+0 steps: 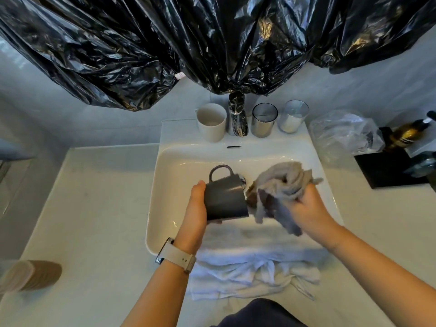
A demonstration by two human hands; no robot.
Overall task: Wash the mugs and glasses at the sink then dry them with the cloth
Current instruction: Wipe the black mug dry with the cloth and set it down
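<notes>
A dark grey mug [225,199] is held tilted over the middle of the sink [165,185], its long axis running from lower right to upper left of the frame, handle uppermost and mouth turned toward the lower right. It is gripped by the left hand [197,208], while a bunched grey cloth [278,190] is clutched in the right hand [306,208], just beside the mug's mouth. Along the sink's back ledge are stood a white mug [210,121], a dark-rimmed glass [263,120] and a clear glass [293,116] (contents cannot be told). A white towel [254,267] is draped over the front rim.
</notes>
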